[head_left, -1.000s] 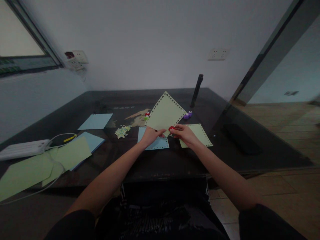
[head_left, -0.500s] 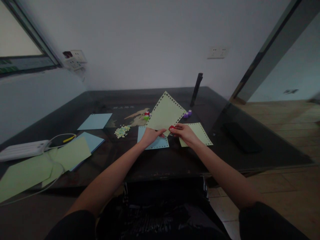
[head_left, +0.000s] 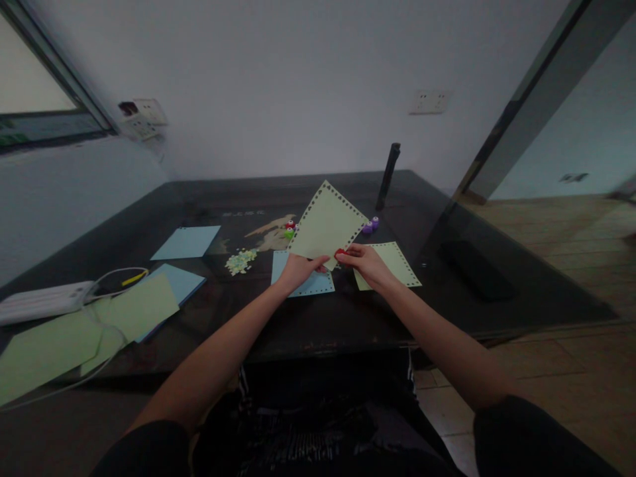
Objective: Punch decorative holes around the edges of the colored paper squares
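Note:
My left hand (head_left: 302, 270) grips the lower edge of a pale green sheet of paper (head_left: 326, 222), thumb on top. The sheet is raised and turned cornerwise, with punched shapes along several edges. At its lower right edge my right hand (head_left: 366, 261) is closed on a small red craft punch (head_left: 340, 254), which touches the paper. Beneath lie a light blue punched sheet (head_left: 311, 286), partly hidden by my left hand, and another pale green punched sheet (head_left: 397, 264) beside my right hand. A heap of small paper cut-outs (head_left: 240, 261) is to the left.
Red and green punches (head_left: 289, 232) and purple punches (head_left: 370, 226) stand behind the raised sheet. Blue paper (head_left: 187, 242), green sheets (head_left: 134, 311), a white power strip (head_left: 47, 301) and its cable lie left. A black upright post (head_left: 388, 177) stands at the back; a dark flat object (head_left: 476, 271) lies right.
The view has shifted slightly. Both hands keep nearly the same hold on the sheet and the red punch, with only a very small movement at the paper's edge.

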Available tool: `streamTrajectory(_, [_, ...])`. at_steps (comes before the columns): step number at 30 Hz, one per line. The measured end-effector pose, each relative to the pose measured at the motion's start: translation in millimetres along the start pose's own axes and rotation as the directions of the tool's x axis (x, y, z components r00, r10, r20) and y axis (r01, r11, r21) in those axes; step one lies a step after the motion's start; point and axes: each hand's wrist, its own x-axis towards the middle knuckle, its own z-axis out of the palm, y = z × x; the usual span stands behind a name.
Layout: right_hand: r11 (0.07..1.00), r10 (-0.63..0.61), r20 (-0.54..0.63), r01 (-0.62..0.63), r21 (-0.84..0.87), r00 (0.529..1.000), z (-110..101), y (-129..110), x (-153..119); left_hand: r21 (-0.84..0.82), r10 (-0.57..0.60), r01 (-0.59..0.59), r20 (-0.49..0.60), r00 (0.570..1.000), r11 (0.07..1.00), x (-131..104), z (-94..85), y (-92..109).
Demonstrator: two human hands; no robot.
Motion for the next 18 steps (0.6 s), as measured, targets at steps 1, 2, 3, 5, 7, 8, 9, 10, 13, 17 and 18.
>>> streamTrajectory(1, [1.000, -0.006, 0.003, 0.006, 0.005, 1.000, -0.3, 0.8, 0.4, 0.001, 0.000, 0.000, 0.000, 1.000, 1.000, -0.3, 0.1, 0.3])
streamTrajectory(2, [1.000, -0.010, 0.005, 0.010, 0.010, 1.000, -0.6, 1.5, 0.8, 0.000, 0.000, 0.000, -0.002, 1.000, 1.000, -0.6, 0.2, 0.6])
streamTrajectory(3, [1.000, -0.012, 0.007, 0.012, 0.014, 1.000, -0.9, 2.2, 1.1, -0.002, 0.001, -0.001, -0.004, 1.000, 1.000, -0.9, 0.3, 0.9])
streamTrajectory(5, [1.000, -0.013, 0.009, 0.013, 0.018, 1.000, -1.4, 3.2, 1.7, -0.004, -0.001, 0.001, -0.007, 1.000, 1.000, -1.5, 0.5, 1.2])
streamTrajectory(7, [1.000, -0.019, 0.012, 0.019, 0.023, 1.000, -1.8, 3.9, 2.1, -0.002, 0.005, -0.005, -0.008, 1.000, 1.000, -1.6, 0.6, 0.9])
streamTrajectory(8, [0.999, -0.024, 0.013, 0.024, 0.025, 1.000, -2.0, 4.1, 2.2, 0.000, 0.011, -0.011, -0.006, 1.000, 1.000, -1.5, 0.7, 0.6])
streamTrajectory(9, [0.999, -0.028, 0.014, 0.028, 0.028, 1.000, -2.0, 4.3, 2.2, 0.003, 0.018, -0.018, -0.004, 1.000, 1.000, -1.3, 0.8, 0.1])
streamTrajectory(10, [0.999, -0.031, 0.015, 0.031, 0.029, 0.999, -2.1, 4.3, 2.1, 0.005, 0.024, -0.023, -0.004, 1.000, 1.000, -1.0, 0.9, -0.4])
streamTrajectory(13, [0.999, -0.029, 0.016, 0.029, 0.027, 0.999, -1.9, 4.6, 1.6, 0.003, 0.033, -0.033, -0.004, 0.999, 0.999, -0.4, 1.3, -1.4])
streamTrajectory(17, [1.000, -0.018, -0.006, 0.018, 0.024, 1.000, -1.9, 7.3, 2.4, -0.014, 0.027, -0.027, -0.008, 1.000, 1.000, -1.1, 1.9, -0.6])
streamTrajectory(18, [1.000, -0.016, -0.011, 0.017, 0.024, 1.000, -2.0, 8.3, 3.0, -0.015, 0.025, -0.025, -0.011, 1.000, 1.000, -1.2, 2.0, -0.6])
